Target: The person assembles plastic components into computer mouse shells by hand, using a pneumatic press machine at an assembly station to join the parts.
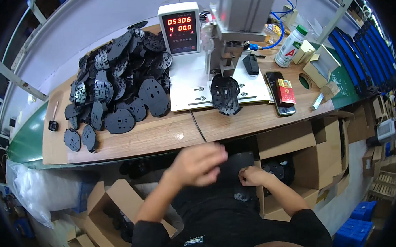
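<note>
- Head view, and here's the left hand (199,164), hanging over the lap just short of the wooden worktable (163,140), fingers loosely bent and partly spread, gripping nothing that shows!
- Right hand (253,176), lower and nearer the body: fingers curled in tight beside the open carton (305,162), where dark parts (278,168) lie inside; whether those fingers pinch anything, I cannot tell.
- Up on the table, a black moulded part (225,95) sits at the front of the press (241,14), right under its head, its near end poking past the white base plate (185,95), well apart from both hands.
- To the left, what a heap: black oval plates (153,97) piled high, a few lying loose at the near edge.
- Behind the plate, a counter box (180,28) glows red; over to the right, a red pack (286,93) rests on a phone (274,86), near a white bottle (291,47) with a green cap.
</note>
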A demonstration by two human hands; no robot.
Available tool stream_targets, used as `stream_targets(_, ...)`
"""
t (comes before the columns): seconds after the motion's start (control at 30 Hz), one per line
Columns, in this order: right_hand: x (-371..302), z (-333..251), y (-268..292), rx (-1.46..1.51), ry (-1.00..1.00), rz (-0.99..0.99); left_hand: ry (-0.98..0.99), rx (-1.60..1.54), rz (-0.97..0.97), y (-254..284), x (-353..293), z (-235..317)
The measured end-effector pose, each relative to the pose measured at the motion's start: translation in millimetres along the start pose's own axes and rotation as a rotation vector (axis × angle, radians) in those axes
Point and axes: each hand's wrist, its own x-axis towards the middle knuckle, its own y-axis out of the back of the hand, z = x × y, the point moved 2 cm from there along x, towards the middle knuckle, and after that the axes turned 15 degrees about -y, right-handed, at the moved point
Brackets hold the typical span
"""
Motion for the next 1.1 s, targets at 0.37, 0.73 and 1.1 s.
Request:
stream_targets(0.37, -15, -12, 12, 0.083, -0.052, 0.149, 1.062, -0.733, -0.56, -188, -125, 31)
stream_targets(0.73, -85, -12, 124, 1.088, -0.283, 0.532, 1.061, -1.346, 0.021, -239, -169, 5)
stream_targets(1.1, -35, -29, 347, 1.034, 0.153, 0.85, 1.128, -0.91, 0.249, -240, -180, -28)
